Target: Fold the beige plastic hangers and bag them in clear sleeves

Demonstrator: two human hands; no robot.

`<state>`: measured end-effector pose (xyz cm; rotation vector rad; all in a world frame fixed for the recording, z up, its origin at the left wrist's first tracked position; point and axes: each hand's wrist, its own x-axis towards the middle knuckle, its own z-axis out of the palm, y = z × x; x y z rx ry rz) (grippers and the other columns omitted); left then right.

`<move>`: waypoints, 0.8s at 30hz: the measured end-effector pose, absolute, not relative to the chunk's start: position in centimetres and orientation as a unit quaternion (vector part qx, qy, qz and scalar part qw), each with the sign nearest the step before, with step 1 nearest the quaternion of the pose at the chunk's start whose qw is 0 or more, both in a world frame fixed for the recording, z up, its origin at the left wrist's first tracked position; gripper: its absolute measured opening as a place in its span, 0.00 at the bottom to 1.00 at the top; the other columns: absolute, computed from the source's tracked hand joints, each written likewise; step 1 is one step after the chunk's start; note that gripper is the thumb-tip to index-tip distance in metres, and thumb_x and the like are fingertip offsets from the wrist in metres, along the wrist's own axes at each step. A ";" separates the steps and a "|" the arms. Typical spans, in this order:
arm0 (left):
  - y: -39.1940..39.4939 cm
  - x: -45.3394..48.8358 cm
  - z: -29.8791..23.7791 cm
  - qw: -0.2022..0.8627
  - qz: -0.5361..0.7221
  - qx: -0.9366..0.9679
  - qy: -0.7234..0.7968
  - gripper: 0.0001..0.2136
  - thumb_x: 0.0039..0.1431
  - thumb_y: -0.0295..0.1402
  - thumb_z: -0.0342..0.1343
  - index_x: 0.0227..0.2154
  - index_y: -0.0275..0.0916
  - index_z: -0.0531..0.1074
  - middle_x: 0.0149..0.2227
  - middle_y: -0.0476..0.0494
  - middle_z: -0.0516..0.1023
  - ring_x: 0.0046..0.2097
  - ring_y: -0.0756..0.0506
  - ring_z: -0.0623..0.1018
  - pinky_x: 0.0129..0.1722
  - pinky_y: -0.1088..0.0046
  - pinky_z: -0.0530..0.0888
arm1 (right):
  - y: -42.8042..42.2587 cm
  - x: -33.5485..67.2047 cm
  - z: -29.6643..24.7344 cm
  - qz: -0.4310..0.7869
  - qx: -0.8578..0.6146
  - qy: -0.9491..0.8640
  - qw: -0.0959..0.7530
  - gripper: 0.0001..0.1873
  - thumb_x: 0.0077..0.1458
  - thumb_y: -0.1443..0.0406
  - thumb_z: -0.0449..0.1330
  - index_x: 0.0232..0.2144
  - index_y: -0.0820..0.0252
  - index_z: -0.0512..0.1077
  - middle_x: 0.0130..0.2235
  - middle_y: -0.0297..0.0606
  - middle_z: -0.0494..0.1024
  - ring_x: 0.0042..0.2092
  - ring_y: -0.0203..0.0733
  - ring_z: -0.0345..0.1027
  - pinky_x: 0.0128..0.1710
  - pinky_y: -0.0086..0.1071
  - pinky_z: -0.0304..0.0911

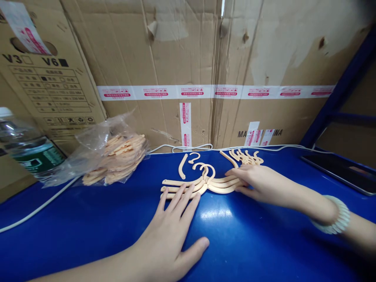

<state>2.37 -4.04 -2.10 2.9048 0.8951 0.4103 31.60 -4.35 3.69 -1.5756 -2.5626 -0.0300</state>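
Three beige hangers [223,189] lie stacked closely on the blue table, their hooks bunched at the middle. My left hand [173,227] rests with spread fingers on their left arms, thumb stretched out. At the other end, the fingers and thumb of my right hand [258,182] close around the right arm tips, partly hiding them. Just behind the stack are a loose hanger arm [182,167] and a loose hook [194,158]. Another loose arm [228,158] lies nearer my right hand, beside a small pile of hooks [246,157].
A clear plastic bag [126,156] full of beige hanger arms sits at the left, next to a water bottle [32,145]. Cardboard boxes [164,58] stand along the back. A white cable [38,211] crosses the blue table [117,227]. A dark phone-like device [340,172] lies at right.
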 end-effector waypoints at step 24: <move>-4.4 3.2 0.0 0.072 0.205 0.967 0.134 0.18 0.60 0.25 0.51 0.52 0.36 0.71 0.50 0.36 0.78 0.53 0.37 0.75 0.55 0.59 0.73 | -7.5 26.8 2.2 0.063 -0.421 -0.904 0.043 0.07 0.65 0.68 0.49 0.34 0.58 0.64 0.34 0.38 0.74 0.33 0.40 0.66 0.33 0.31 0.58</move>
